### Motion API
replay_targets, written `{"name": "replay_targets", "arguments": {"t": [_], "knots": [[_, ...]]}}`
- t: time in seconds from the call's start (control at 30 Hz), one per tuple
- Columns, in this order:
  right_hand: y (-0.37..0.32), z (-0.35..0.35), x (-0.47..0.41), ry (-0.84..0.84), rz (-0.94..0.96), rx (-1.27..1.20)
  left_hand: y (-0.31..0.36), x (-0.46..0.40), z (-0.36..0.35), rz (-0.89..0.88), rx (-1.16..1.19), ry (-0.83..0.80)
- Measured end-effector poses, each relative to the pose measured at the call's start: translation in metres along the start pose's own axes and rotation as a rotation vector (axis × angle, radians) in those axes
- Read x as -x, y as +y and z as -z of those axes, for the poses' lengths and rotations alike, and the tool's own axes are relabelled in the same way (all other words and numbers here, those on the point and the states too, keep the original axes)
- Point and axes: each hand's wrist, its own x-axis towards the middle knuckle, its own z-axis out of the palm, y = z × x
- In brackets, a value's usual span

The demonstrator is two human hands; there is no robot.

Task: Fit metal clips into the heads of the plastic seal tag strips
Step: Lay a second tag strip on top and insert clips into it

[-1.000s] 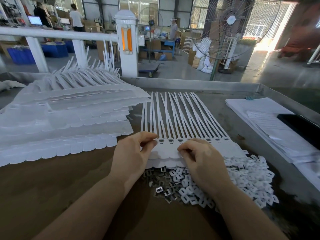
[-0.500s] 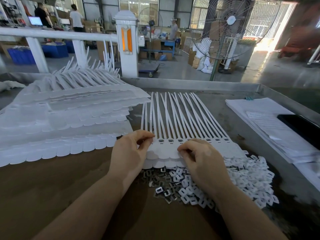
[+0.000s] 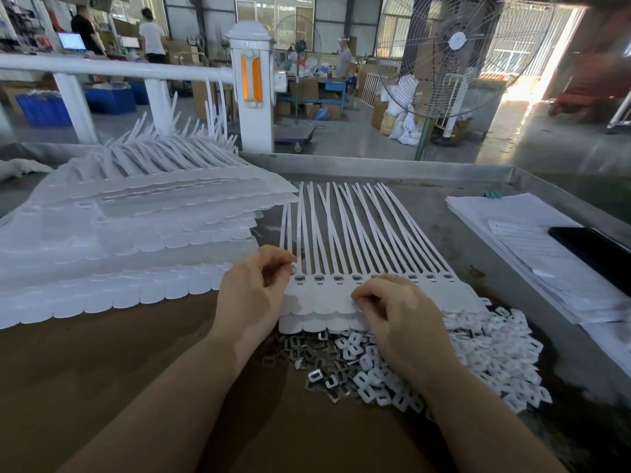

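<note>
L hand [image 3: 254, 295] is pinching a small white piece at the leftmost head of the seal tag strips [image 3: 355, 264]; R hand [image 3: 397, 314] is pinching the tag edge, hiding heads behind it. Clips [image 3: 327, 373] are lying just below, partly covered by wrists.

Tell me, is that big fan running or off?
Cannot tell for sure: the fan shows crisp grille wires, but its blades aren't clearly visible.

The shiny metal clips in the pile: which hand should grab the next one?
Probably the right hand. Its wrist lies over the loose pile of metal clips, so it only needs to dip down. The left hand is busy pinching at the end slot of the seal tag strip.
</note>
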Motion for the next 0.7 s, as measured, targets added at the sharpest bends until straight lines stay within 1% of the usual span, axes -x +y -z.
{"name": "replay_targets", "arguments": {"t": [0.13,0.3,0.47,0.53,0.7], "knots": [[0.001,0.000,0.000,-0.002,0.005,0.004,0.001,0.000,0.000,0.002,0.005,-0.006],[0.001,0.000,0.001,-0.009,0.007,0.008,0.006,0.001,0.001,0.060,0.123,0.006],[0.001,0.001,0.000,-0.008,0.004,0.008,0.007,-0.005,0.003,0.083,0.134,-0.017],[0.001,0.001,0.000,-0.007,0.004,0.007,0.009,-0.009,0.002,0.077,0.126,-0.049],[0.001,0.001,-0.001,-0.004,0.003,0.022,0.018,-0.019,0.002,0.039,0.022,-0.120]]}}
